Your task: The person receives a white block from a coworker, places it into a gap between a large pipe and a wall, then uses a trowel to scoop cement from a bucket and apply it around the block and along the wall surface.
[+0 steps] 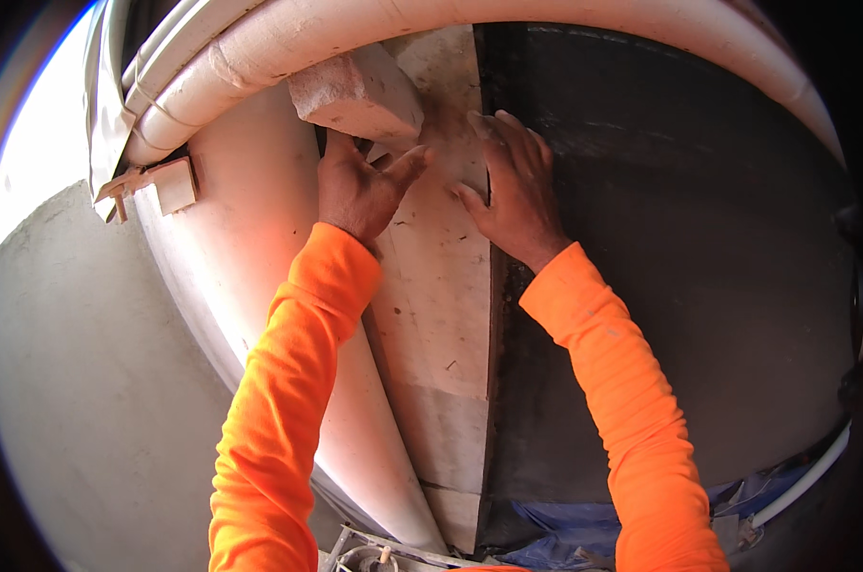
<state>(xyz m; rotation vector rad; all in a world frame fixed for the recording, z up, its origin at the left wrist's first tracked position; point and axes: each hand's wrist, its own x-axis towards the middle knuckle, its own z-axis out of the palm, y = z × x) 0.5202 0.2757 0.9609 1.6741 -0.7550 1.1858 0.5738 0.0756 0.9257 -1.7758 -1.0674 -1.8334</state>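
Observation:
A pale, rough-faced masonry block (360, 95) sits high up, just below a curved white pipe. My left hand (355, 191) is at its lower edge, with fingers under the block and thumb out to its right; the block hides part of the fingers. To the right, my right hand (519, 191) lies empty, fingers stretched and thumb apart, against the edge where a dusty pale wall strip (436, 324) meets a dark panel (679, 257). Fresh-looking brownish smears mark the strip between both hands.
A thick white pipe (431, 21) arches across the top. Another wide pipe (260, 219) runs down left of the strip, with a small bracket piece (172, 185) near it. Grey wall (79, 381) stands farther left. Blue sheeting (565, 529) and a metal frame (355, 548) lie below.

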